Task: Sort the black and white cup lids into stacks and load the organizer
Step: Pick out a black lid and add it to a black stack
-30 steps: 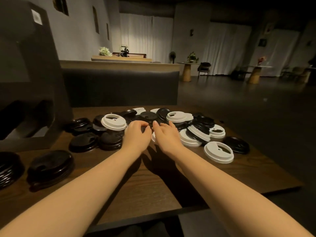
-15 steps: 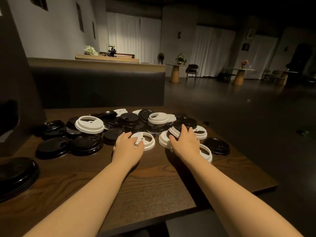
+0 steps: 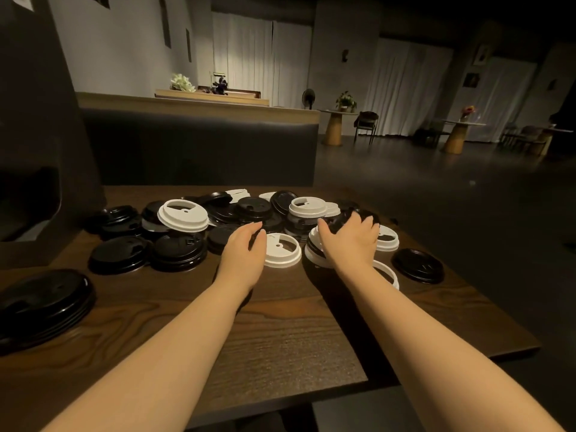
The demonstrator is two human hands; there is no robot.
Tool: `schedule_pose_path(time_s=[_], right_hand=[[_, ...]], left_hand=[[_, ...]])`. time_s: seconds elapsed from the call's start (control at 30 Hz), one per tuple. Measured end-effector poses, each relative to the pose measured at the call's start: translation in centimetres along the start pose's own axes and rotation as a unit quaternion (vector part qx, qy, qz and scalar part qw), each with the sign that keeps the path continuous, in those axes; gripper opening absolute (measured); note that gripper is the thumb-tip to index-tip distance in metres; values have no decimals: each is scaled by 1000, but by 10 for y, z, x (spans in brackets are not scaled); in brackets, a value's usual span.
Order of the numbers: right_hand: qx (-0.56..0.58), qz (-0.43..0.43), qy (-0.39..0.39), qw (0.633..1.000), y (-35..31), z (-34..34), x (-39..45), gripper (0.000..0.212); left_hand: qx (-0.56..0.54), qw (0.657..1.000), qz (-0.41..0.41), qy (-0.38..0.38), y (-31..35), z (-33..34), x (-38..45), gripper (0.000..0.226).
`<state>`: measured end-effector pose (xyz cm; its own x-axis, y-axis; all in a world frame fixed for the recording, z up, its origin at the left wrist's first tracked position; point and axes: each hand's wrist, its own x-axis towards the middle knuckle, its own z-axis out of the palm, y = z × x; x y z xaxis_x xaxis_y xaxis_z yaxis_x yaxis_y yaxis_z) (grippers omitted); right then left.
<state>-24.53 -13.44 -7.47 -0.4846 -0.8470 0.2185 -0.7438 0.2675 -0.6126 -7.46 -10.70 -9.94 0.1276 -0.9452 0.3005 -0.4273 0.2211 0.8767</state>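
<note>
Two hands worked mid-frame. Left hand (image 3: 246,249), fingers loosely curled, touched white lid (image 3: 282,250) lying flat just to its right. Right hand (image 3: 350,240) gripped black lid (image 3: 338,220) on pile; surface (image 3: 280,332) below.

The room is big and dim. A dark wood tabletop (image 3: 280,322) is in front. Behind it stands a long black bench back (image 3: 199,148) with a wood top. Far off, white curtains (image 3: 258,54) cover the wall. The floor (image 3: 436,194) is dark. 2 round tables (image 3: 335,126) hold plants. A black chair (image 3: 367,123) stands beside one.
</note>
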Motion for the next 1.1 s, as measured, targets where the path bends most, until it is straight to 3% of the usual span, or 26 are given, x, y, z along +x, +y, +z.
schedule_pose_path(time_s=[0.1,0.17,0.27,0.37,0.43,0.53,0.6,0.67,0.77,0.83,0.9,0.97,1.1], right_hand=[[42,81,-51,995,-2,5,10,77],[50,69,-57,995,-5,2,8,61],[81,-17,27,996,-14,-5,-5,33],[161,-113,81,977,-36,-9,-28,30],[179,-188,71,963,-49,-3,-48,34],[141,-317,-16,938,-51,17,-68,42],[101,-381,-89,915,-45,27,-71,44],[50,-414,-56,907,-39,28,-66,49],[-94,-332,26,938,-30,16,-57,65],[-187,-213,-17,959,-24,6,-51,75],[-200,-137,-76,967,-19,2,-49,78],[-186,-139,-73,970,-19,2,-49,68],[-108,-218,35,969,-19,4,-50,60]], left_hand=[[-31,999,-21,15,-3,-7,3,39],[-47,998,-29,19,-5,-11,4,39],[-66,997,-19,30,-2,-14,6,36],[-144,989,-27,-1,5,-15,9,27],[-216,974,-55,-46,10,-16,7,26],[-253,961,-96,-63,11,-19,3,53],[-270,954,-128,-28,8,-23,5,33],[-323,932,-166,-1,5,-28,9,10],[-399,894,-200,35,7,-34,14,19],[-413,885,-209,48,8,-36,14,29],[-413,885,-210,47,8,-36,13,32],[-412,886,-209,47,9,-35,11,28],[-411,885,-212,54,11,-37,10,18]])
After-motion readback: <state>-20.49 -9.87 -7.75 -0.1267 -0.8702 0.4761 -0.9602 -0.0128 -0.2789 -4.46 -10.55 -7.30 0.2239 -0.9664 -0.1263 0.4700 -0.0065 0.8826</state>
